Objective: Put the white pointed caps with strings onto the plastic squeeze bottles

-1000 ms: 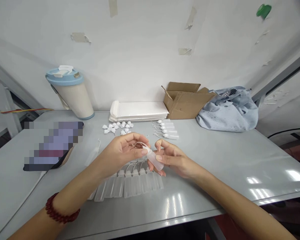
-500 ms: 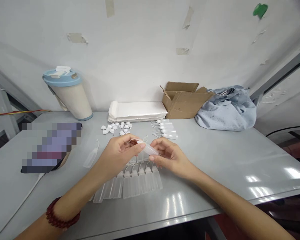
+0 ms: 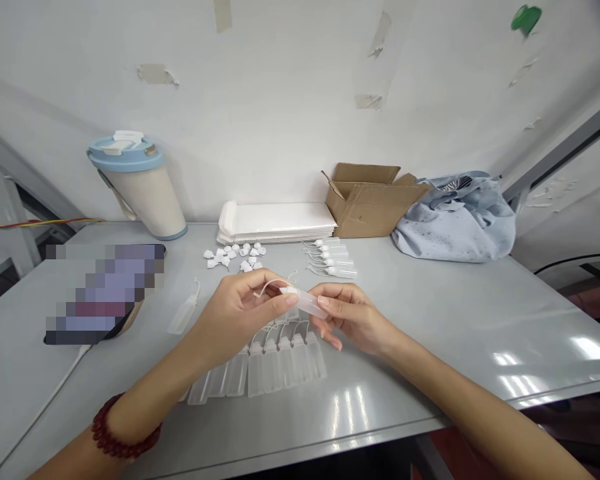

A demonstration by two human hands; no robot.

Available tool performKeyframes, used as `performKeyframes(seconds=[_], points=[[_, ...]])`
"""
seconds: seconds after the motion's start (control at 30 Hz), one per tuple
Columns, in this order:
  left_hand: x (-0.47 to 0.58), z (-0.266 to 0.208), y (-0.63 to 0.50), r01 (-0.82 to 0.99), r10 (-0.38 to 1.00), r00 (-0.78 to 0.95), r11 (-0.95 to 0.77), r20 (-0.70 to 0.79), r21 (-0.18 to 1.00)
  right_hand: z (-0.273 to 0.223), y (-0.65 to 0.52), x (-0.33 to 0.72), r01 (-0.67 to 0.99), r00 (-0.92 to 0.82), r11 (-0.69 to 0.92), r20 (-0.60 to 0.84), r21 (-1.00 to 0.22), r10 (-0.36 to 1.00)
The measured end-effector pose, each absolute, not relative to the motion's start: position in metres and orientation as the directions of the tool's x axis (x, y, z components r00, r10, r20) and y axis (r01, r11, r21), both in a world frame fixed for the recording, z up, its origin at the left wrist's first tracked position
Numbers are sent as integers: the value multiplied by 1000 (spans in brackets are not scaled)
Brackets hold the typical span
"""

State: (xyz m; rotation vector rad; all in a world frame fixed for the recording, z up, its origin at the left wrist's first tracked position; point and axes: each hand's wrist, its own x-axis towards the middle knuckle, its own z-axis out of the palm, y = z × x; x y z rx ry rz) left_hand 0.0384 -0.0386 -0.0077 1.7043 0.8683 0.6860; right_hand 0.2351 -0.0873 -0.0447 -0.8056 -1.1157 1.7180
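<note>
Across the grey surface [image 3: 430,320], the work looks early on: a row of cloudy bottles [image 3: 285,367], partly hidden by the left forearm, shows no white caps and seems left to do. Only four capped bottles [image 3: 343,273], lying near the back, look done. A cluster of loose caps [image 3: 245,251] suggests plenty remains.

The left hand [image 3: 245,310] has its grip pinching the neck end of one bottle [image 3: 311,305], thumb against fingers; the right hand [image 3: 355,317] pinches its base end. The bottle lies tilted between both grips, above the surface. At its neck sits a white tip [image 3: 289,291]; whether it is fully seated, I cannot tell. A thin strap [image 3: 273,283] curls over the left fingers.
</note>
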Motion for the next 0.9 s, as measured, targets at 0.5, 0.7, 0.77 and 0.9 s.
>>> performKeyframes(seconds=[0.5, 0.7, 0.77, 0.9], points=[[41, -14, -36, 355, 837, 537, -115, -102, 928, -48, -94, 231, 467, -137, 378, 357, -799, 924], [40, -19, -33, 344, 764, 603, 12, -231, 939, -55, -93, 232, 700, -268, 582, 604, -414, 751], [39, -20, -32, 329, 721, 637, 68, -274, 942, -55, -93, 233, 703, -268, 590, 619, -399, 738], [40, -19, -34, 326, 731, 635, 41, -251, 944, -52, -93, 233, 688, -255, 586, 614, -428, 747]])
